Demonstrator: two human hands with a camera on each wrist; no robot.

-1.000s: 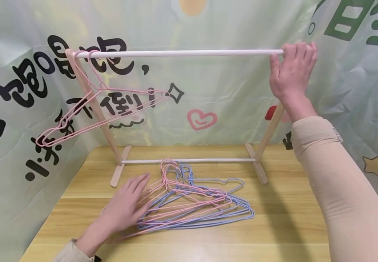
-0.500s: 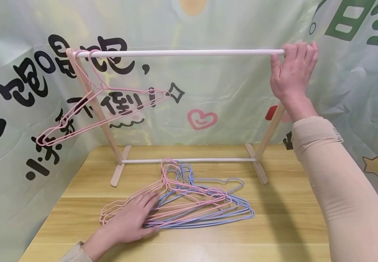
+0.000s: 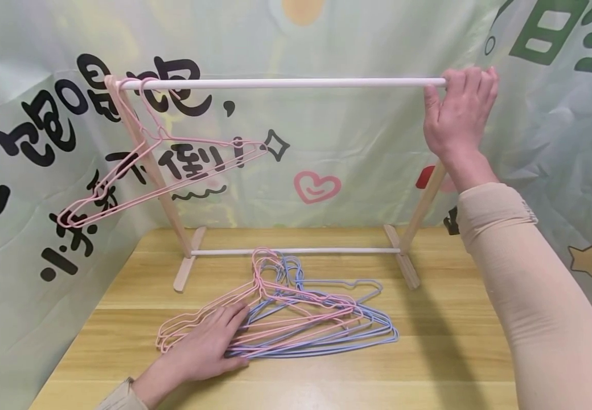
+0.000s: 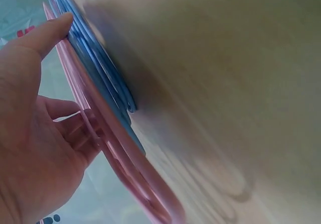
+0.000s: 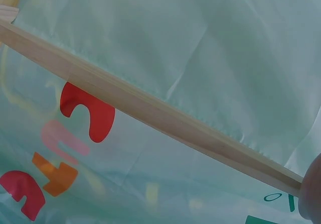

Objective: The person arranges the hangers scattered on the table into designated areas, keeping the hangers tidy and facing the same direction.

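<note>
Pink hangers (image 4: 125, 141) overlap blue hangers (image 4: 98, 68) on the counter (image 3: 357, 381), bare wood right and in front; left hand (image 3: 209, 344) rests loosely spread on them; right hand (image 3: 458, 114) grips the rack's (image 3: 296, 83) upper end.

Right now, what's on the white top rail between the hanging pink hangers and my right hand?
Nothing hangs there: in the head view, the white top rail runs bare from the two hanging pink hangers to your right hand.

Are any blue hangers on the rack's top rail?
No, only pink hangers hang from the top rail; the blue hangers lie in the pile below.
</note>
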